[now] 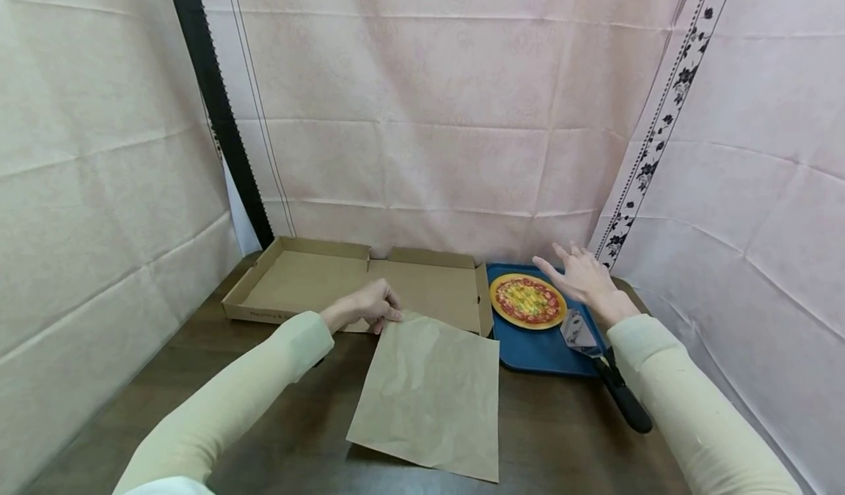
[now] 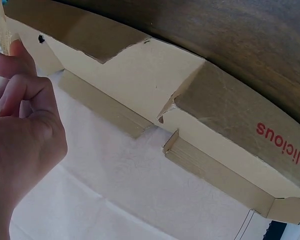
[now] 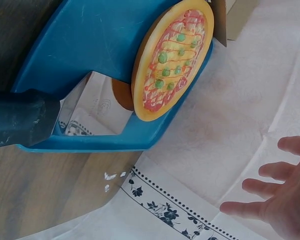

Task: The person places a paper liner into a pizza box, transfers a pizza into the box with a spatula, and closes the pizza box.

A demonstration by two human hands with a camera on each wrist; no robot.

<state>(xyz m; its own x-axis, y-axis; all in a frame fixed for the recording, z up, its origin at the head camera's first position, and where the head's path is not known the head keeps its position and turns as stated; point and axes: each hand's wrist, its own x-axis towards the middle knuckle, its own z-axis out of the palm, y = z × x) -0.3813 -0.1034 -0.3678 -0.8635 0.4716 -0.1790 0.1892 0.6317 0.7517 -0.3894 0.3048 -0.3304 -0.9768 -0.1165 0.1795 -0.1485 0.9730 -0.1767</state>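
Observation:
My left hand (image 1: 371, 303) pinches the top left corner of a brown paper sheet or bag (image 1: 432, 396), which hangs tilted in front of me. In the left wrist view the fingers of that hand (image 2: 25, 100) are curled around its edge. My right hand (image 1: 582, 279) is held up with fingers spread, over the far right of the tray, holding nothing. Beneath and left of it, a toy pizza (image 1: 528, 301) lies on a blue tray (image 1: 528, 348). A pizza server (image 1: 623, 392) with a shiny metal blade and black handle rests across the tray's right edge.
An opened cardboard pizza box (image 1: 304, 275) lies along the back left of the wooden table (image 1: 277, 422), touching or close to the tray. Red lettering shows on its side (image 2: 285, 142). Pale cloth sheets (image 1: 429, 114) enclose the back and both sides.

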